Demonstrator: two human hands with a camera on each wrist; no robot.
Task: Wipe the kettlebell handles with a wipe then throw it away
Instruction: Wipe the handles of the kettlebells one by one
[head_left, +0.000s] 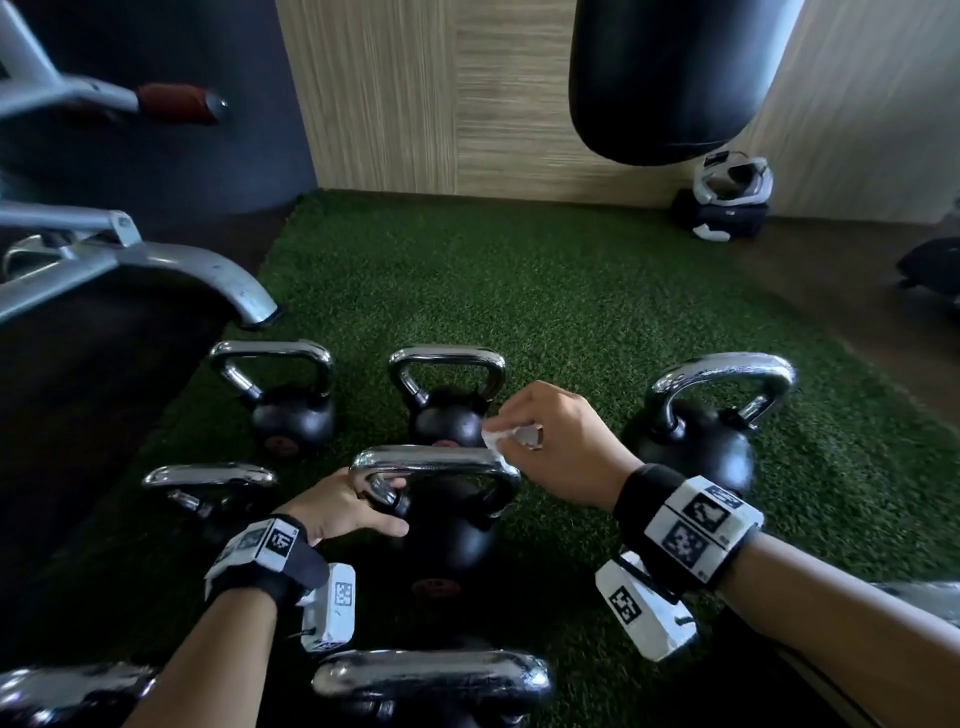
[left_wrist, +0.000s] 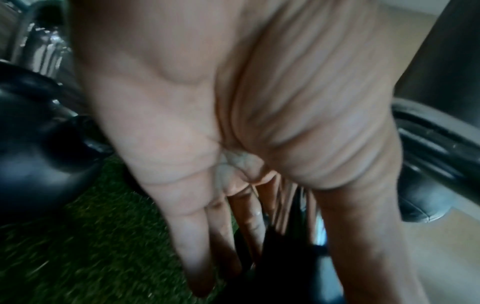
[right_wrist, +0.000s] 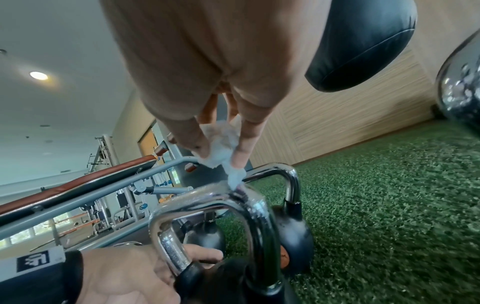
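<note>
Several black kettlebells with chrome handles stand on green turf. In the head view my left hand grips the left leg of the middle kettlebell's handle, thumb on one side, fingers on the other. My right hand pinches a crumpled white wipe and holds it against the right end of that handle. The right wrist view shows the wipe between fingertips, its tip touching the handle, with the left hand low on the handle. The left wrist view is mostly palm, blurred.
Other kettlebells stand behind, to the right, to the left and in front. A grey machine frame lies left. A black punching bag hangs at back right, above gear in the corner.
</note>
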